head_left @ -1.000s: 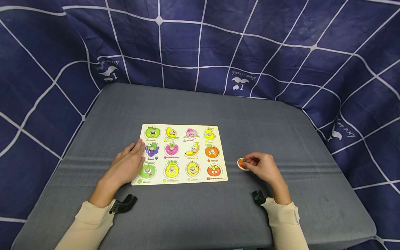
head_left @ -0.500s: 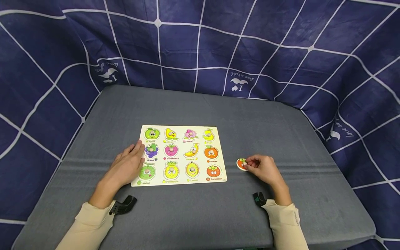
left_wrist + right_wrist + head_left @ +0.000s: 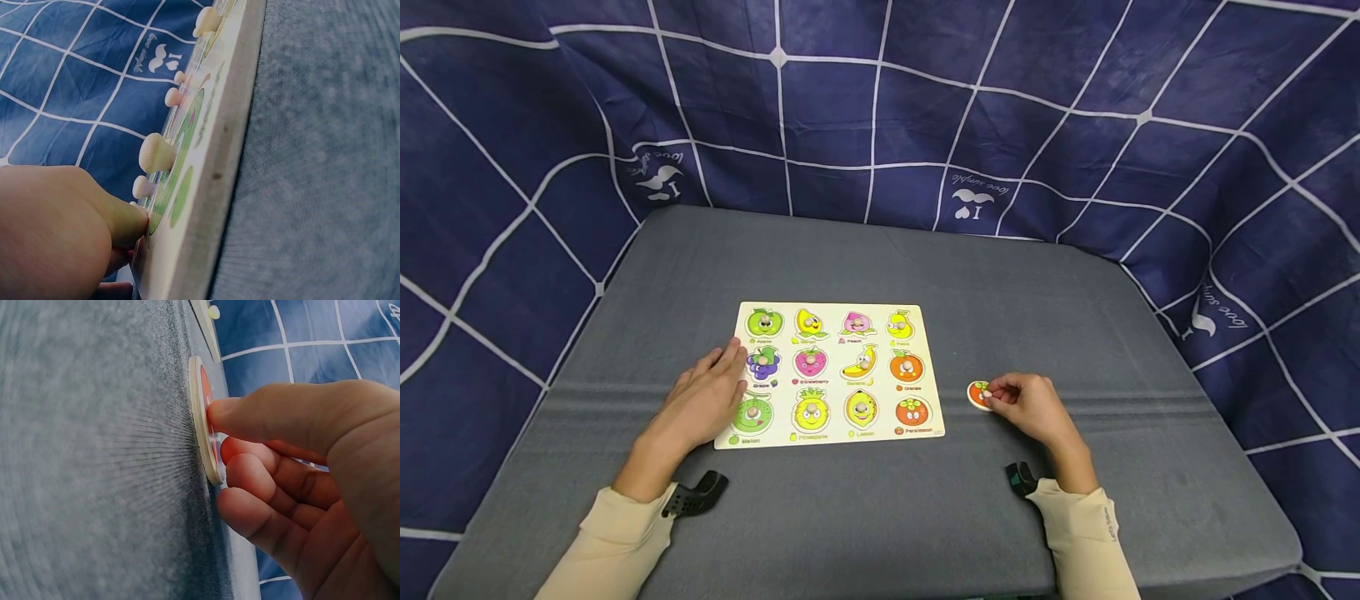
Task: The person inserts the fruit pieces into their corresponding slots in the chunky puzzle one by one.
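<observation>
A cream wooden fruit puzzle board [image 3: 837, 427] lies flat on the grey table. My left hand [image 3: 703, 396] rests on its left edge with fingers stretched out, partly over the grape and melon pieces. In the left wrist view the thumb [image 3: 128, 222] touches the board beside the melon. Right of the board, my right hand [image 3: 1033, 407] pinches a round red-orange persimmon puzzle piece [image 3: 977, 393] by its top. The right wrist view shows that piece [image 3: 201, 419] edge-on at the cloth, the thumb against its printed face. Its knob is mostly hidden by the fingers.
Small round knobs [image 3: 156, 153] stand up from the fruit pieces on the board. The persimmon picture [image 3: 913, 411] at its lower right shows no knob. Grey cloth [image 3: 880, 517] covers the table, and a dark blue checked curtain [image 3: 835, 100] hangs around the back and sides.
The persimmon piece, tilted a second ago, now lies flatter, and my right hand has come slightly down with it. My left hand keeps its place on the board.
</observation>
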Available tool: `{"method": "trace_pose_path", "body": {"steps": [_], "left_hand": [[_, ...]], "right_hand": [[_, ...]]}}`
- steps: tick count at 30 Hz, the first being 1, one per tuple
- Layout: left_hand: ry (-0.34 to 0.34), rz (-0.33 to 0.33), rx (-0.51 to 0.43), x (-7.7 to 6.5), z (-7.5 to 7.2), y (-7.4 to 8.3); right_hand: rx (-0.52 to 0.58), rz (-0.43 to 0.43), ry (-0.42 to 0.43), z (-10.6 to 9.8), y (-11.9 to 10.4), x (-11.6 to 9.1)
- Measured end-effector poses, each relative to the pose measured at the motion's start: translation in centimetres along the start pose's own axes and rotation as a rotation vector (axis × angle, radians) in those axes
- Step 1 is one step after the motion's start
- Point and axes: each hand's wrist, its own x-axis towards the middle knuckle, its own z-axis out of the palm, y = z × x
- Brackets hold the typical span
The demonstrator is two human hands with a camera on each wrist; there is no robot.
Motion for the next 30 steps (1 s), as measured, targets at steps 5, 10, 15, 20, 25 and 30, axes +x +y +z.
{"method": "trace_pose_path", "body": {"steps": [5, 10, 15, 20, 25, 30], "left_hand": [[-0.005, -0.002, 0.0, 0.0, -0.1, 0.0], [-0.004, -0.001, 0.006, 0.0, -0.1, 0.0], [0.003, 0.001, 0.007, 0.0, 0.0, 0.0], [0.019, 0.011, -0.004, 0.0, 0.1, -0.1], [0.022, 0.013, -0.006, 0.0, 0.2, -0.1], [0.019, 0.01, -0.003, 0.0, 0.1, -0.1]], "right_hand": [[-0.002, -0.015, 0.006, 0.1, 0.0, 0.1], [0.003, -0.014, 0.009, 0.1, 0.0, 0.2], [-0.009, -0.009, 0.0, 0.0, -0.1, 0.1], [-0.021, -0.017, 0.004, -0.1, -0.2, 0.1], [0.013, -0.039, 0.011, 0.0, -0.6, 0.2], [0.043, -0.06, 0.007, 0.2, -1.0, 0.2]]}}
